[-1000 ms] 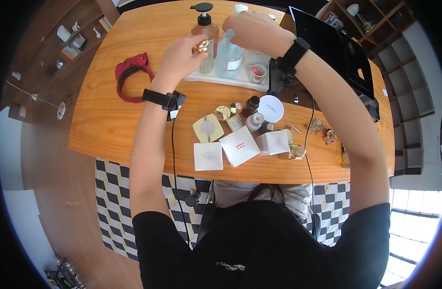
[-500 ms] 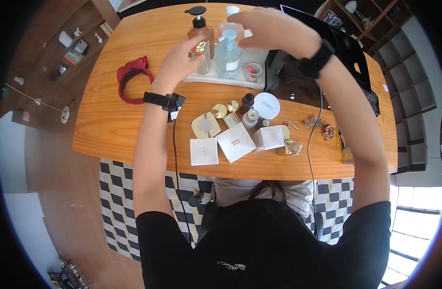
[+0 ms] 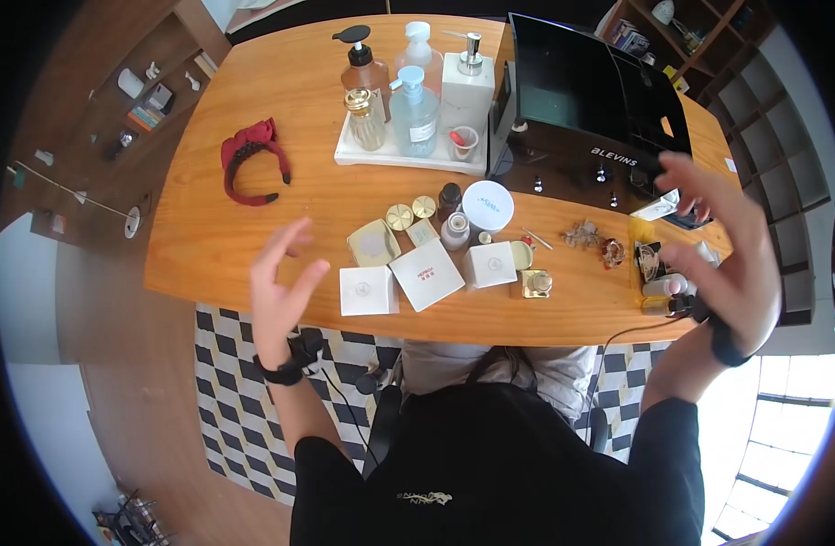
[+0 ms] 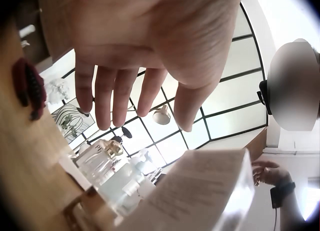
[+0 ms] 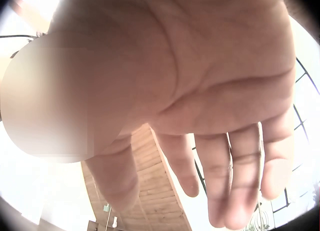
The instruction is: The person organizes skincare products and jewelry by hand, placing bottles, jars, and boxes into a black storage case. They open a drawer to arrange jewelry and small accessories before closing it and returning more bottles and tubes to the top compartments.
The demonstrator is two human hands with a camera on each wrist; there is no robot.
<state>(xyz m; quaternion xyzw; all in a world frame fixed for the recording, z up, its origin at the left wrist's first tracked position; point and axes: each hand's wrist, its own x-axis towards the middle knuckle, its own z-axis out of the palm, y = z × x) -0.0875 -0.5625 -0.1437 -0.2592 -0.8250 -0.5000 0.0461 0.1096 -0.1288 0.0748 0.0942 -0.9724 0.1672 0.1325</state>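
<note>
My left hand (image 3: 281,291) hangs empty near the table's front left, fingers loosely bent and thumb apart. It is left of a white square box (image 3: 367,291); in the left wrist view the palm (image 4: 155,35) and separated fingers hold nothing. Over the table's right end, my right hand (image 3: 736,259) is raised with fingers spread, also empty in the right wrist view. At the back, a white tray (image 3: 408,164) carries a gold-capped glass bottle (image 3: 366,127), a blue pump bottle (image 3: 415,118), a brown pump bottle (image 3: 363,71), a clear pump bottle (image 3: 419,56) and a white soap dispenser (image 3: 467,86).
A small cup (image 3: 465,146) with something red stands on the tray's front right. Boxes, jars and small bottles cluster mid-table around a white box with red print (image 3: 426,275). A red headband (image 3: 240,187) lies left; a black glossy case (image 3: 599,100) stands back right.
The left hand has let go of the gold-capped bottle and drawn back toward the front left. The right hand has left the pump bottles and swung to the right. The gold-capped bottle now stands on the tray.
</note>
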